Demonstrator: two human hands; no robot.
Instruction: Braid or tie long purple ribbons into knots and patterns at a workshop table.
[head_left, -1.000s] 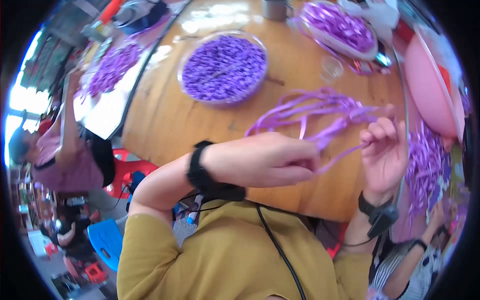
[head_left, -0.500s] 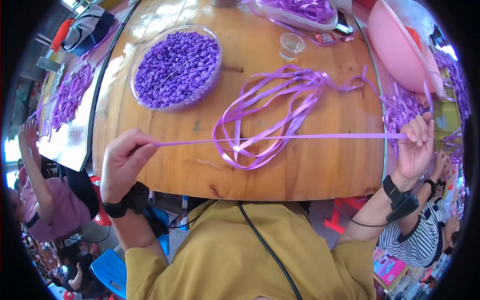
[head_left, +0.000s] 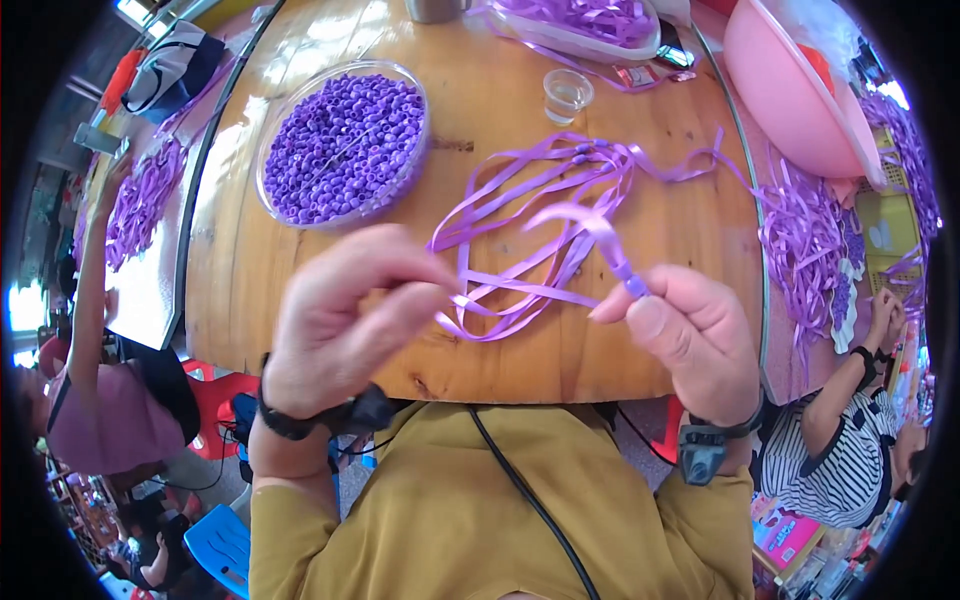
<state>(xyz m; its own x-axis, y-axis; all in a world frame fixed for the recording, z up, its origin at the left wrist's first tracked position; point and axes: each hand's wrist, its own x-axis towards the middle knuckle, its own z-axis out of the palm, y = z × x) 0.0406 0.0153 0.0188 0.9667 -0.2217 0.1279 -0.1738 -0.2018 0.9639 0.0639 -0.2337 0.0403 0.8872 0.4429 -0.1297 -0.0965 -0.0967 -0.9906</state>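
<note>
My right hand (head_left: 695,335) pinches a shiny purple ribbon (head_left: 598,232), whose curled end stands up beyond the fingers. Purple beads (head_left: 628,278) sit on that ribbon right at the fingertips. My left hand (head_left: 345,315) is a little blurred, thumb and forefinger pressed together beside the strands; whether a ribbon runs between them is unclear. Beneath and beyond both hands lies a loose coil of purple ribbon (head_left: 475,215), with a few beads on its far side. A round clear tub (head_left: 424,150) full of purple beads, with a thin needle-like rod across them, stands beyond my left hand.
On the wooden table (head_left: 500,370) are a small clear cup (head_left: 568,95) and a white tray (head_left: 655,45) of ribbons. A pink basin (head_left: 790,95) and a ribbon heap (head_left: 800,250) lie to the right. People sit on both sides; a blue stool (head_left: 218,545) stands lower left.
My hands have come together from wide apart, and the ribbon stretched straight between them is no longer taut. Its end with beads now shows at my right fingertips. The person at left has reached farther forward.
</note>
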